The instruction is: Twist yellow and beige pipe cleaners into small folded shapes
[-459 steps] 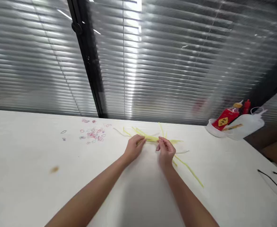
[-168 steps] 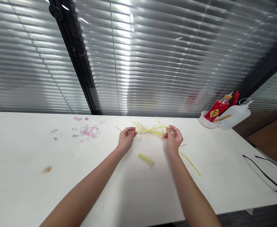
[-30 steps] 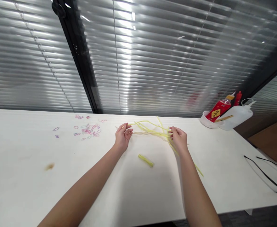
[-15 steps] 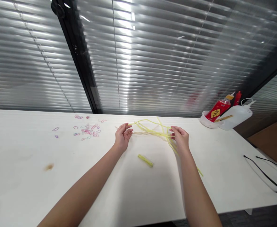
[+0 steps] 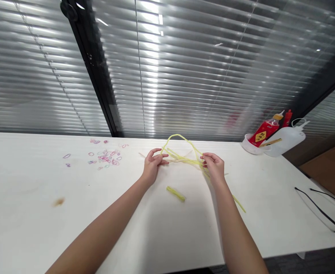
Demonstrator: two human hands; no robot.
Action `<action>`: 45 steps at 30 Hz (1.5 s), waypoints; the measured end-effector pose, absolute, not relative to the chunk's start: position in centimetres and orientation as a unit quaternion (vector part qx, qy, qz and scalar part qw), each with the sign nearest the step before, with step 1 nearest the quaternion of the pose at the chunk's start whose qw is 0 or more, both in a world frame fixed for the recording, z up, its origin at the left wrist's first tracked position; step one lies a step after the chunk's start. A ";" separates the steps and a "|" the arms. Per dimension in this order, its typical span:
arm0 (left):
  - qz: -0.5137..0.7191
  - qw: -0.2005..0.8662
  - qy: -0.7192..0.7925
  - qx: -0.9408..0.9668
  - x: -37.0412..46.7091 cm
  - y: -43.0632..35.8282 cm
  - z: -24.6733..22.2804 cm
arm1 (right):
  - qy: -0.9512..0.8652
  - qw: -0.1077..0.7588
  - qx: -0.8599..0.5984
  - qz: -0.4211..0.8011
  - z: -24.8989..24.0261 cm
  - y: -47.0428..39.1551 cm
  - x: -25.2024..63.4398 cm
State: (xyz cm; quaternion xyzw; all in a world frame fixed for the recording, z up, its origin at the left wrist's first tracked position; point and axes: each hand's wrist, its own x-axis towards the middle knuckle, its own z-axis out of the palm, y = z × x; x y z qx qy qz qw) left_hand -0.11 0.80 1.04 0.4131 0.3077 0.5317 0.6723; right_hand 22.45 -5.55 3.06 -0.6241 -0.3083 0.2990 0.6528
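A thin yellow strand (image 5: 177,134) bows upward in an arch between my two hands. My left hand (image 5: 153,164) pinches its left end between thumb and fingertips. The other end is pinched in my right hand (image 5: 214,166). Below the arch, more loose yellow strands (image 5: 184,159) lie crossed on the white table, partly hidden behind my right hand and forearm. Pale strands are mixed among them. Nearer to me, a short yellow bundle (image 5: 176,193) of strands lies between my forearms.
Small coloured rubber bands (image 5: 107,157) are scattered at the left on the table (image 5: 116,236). At the back right, a red bottle (image 5: 263,132) stands in a clear cup beside a white squeeze bottle (image 5: 287,140). Black-framed glasses (image 5: 321,209) rest near the right edge. Blinds rise behind.
My hands have moved closer together, the left one to the right and the right one to the left. The strand between them now arches higher.
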 end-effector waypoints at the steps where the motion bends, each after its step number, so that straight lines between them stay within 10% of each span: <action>1: 0.526 0.668 0.305 0.429 0.0 0.7 1.0 | -0.315 0.652 -0.621 0.302 3.0 -5.5 22.3; 45: 0.390 0.608 0.318 0.615 0.3 0.3 0.0 | -0.525 0.542 -0.582 0.302 1.7 -6.0 16.3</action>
